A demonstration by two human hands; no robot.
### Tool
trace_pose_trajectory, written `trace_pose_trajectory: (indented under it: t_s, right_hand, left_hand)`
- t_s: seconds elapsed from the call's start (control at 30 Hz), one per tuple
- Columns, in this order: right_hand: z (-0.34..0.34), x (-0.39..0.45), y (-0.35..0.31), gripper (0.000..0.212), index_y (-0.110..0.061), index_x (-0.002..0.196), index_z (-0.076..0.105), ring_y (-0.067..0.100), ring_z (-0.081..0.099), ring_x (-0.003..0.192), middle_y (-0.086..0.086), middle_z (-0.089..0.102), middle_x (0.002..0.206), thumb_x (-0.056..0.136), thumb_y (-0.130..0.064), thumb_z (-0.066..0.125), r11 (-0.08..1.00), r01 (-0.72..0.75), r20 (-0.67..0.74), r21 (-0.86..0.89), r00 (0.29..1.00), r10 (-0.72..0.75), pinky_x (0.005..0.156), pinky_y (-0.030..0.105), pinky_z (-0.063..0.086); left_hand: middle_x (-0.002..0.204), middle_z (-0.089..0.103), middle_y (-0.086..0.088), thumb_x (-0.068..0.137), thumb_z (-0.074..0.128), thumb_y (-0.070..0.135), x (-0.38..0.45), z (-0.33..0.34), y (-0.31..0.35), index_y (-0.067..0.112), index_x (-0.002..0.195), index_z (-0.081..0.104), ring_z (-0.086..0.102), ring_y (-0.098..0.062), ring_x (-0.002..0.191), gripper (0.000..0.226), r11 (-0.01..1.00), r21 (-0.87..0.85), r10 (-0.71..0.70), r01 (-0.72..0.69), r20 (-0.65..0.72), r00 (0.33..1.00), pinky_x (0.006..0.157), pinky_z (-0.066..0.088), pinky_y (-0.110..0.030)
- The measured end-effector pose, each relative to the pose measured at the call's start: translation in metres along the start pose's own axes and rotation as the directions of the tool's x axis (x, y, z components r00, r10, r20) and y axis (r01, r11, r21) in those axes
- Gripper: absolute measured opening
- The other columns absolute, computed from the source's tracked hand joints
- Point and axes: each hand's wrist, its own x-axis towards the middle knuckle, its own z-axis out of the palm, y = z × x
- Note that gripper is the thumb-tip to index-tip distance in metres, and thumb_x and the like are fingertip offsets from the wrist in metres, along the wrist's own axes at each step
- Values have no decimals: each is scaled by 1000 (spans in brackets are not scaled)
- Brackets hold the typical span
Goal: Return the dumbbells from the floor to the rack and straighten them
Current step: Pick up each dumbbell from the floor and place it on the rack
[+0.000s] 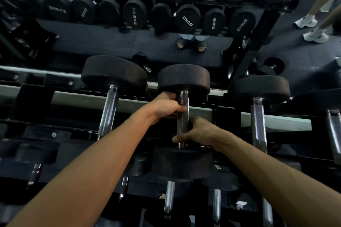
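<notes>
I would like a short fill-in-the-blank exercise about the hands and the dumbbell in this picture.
1. Both hands grip the ____ handle of the middle dumbbell.
2. The left hand holds nearer the ____ head.
3. The right hand holds nearer the ____ head.

Missing words: metal; far; near

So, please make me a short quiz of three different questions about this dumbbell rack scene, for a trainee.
1. True or false: both hands grip the knurled chrome handle of the middle black rubber dumbbell.
2. Which hand is nearer the far head: A) left hand B) right hand?
3. Fill in: the neighbouring black dumbbell on the left lies on the black steel ____.

Key: 1 true; 2 A; 3 rack.
</notes>
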Motion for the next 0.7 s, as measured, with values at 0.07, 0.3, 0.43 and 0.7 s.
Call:
trace_pose_trajectory:
  t_s: [0.07,0.3,0.43,0.7]
  right_hand:
    - [-2,-2,0,34,-25,99,64,8,64,88,-9,68,92,74,-30,87,1000,27,-25,15,999,-26,70,16,46]
    - [-15,-12,-5,20,-28,86,65,10,67,90,-7,71,93,79,-33,83,993,68,-96,-96,992,-78,81,22,52]
    - [-23,-29,-18,23,-31,81,58,5,63,83,-12,65,85,80,-36,81,956,102,-105,-274,985,-135,72,16,48]
    - [-26,-69,-55,65,-25,131,50,21,57,116,2,58,132,78,-54,73,820,195,-92,-538,954,-287,98,37,48]
  left_hand:
    - [103,71,-4,80,74,7,-1,-2,-3,8,111,66,68,-14,92,32,999,26,19,-18,-16,1000,76,58,-25]
    - [109,71,0,76,79,31,-14,-11,-3,13,116,64,68,-18,102,46,993,109,49,-39,-94,994,100,50,-38]
    - [108,73,0,87,69,27,-30,-18,-1,15,113,68,68,-15,102,29,952,282,156,-119,-110,982,100,49,-40]
    - [117,69,-2,91,63,35,-100,-28,6,13,125,62,61,-9,106,41,835,536,309,-125,-268,912,95,45,-24]
